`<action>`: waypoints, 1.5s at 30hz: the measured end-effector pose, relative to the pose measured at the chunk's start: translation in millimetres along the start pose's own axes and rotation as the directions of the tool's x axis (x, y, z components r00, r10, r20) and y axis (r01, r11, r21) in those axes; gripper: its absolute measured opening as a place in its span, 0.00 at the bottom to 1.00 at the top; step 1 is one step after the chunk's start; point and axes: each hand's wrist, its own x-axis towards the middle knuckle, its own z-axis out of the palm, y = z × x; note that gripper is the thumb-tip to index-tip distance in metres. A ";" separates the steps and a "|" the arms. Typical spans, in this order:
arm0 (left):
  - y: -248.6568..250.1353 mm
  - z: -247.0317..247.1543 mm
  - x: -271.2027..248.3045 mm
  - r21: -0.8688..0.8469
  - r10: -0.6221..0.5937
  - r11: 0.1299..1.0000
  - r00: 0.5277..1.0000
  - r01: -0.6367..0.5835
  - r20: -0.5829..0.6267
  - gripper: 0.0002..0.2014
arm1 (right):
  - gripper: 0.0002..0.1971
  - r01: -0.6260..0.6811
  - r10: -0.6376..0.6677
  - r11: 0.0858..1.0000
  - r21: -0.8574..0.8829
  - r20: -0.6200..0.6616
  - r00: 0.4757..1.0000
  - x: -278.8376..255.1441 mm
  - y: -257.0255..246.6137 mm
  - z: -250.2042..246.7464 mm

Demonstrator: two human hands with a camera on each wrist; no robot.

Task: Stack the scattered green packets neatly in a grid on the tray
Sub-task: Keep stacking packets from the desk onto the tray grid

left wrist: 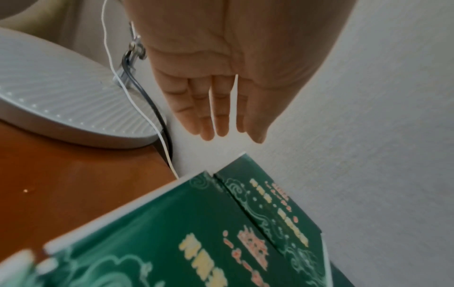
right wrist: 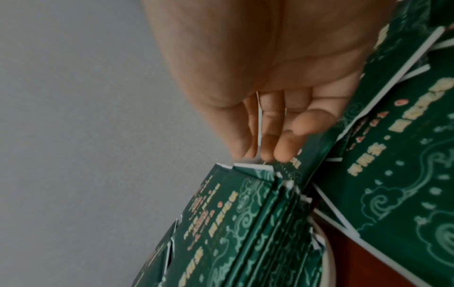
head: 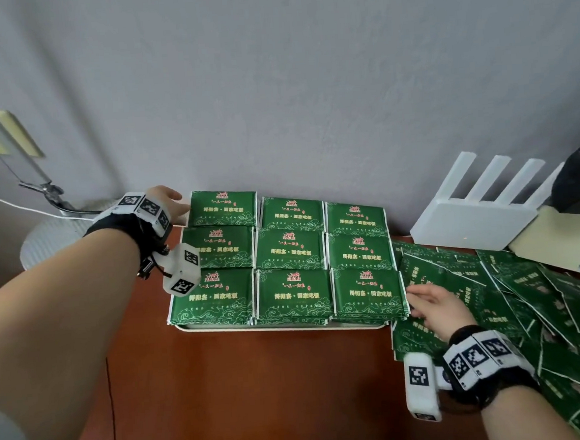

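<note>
A white tray (head: 282, 327) holds a three-by-three grid of green packet stacks. My left hand (head: 174, 204) is at the tray's far left corner, fingers straight and together, beside the left edge of the back-left stack (head: 224, 207). In the left wrist view the left hand (left wrist: 221, 108) hovers just past that stack's corner (left wrist: 265, 203) and holds nothing. My right hand (head: 431, 304) lies over the scattered packets (head: 528, 306), its fingertips against the right side of the front-right stack (head: 367, 293). The right wrist view shows the right hand's fingertips (right wrist: 282, 153) touching that stack's edge (right wrist: 245, 223).
A white router (head: 477, 220) with antennas stands at the back right by the wall. At the back left there is a round ribbed white base (head: 53, 239) with cables. A beige box (head: 564, 241) lies behind the pile. The red-brown table (head: 259, 393) runs along the front.
</note>
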 end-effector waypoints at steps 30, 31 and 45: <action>221.2 270.7 -279.2 0.252 0.381 0.822 0.823 -0.510 0.422 0.23 | 0.34 -0.056 0.028 0.902 -0.429 -0.073 0.997 24.1 221.0 -260.0; 230.5 285.0 -281.4 0.231 0.368 0.838 0.825 -0.495 0.430 0.23 | 0.34 -0.035 0.008 0.893 -0.449 -0.061 0.998 37.8 224.0 -263.7; 345.9 410.2 -304.2 -0.083 0.208 0.978 0.881 -0.191 0.426 0.27 | 0.14 0.234 -0.178 0.892 -0.387 0.174 0.968 83.3 277.9 -281.8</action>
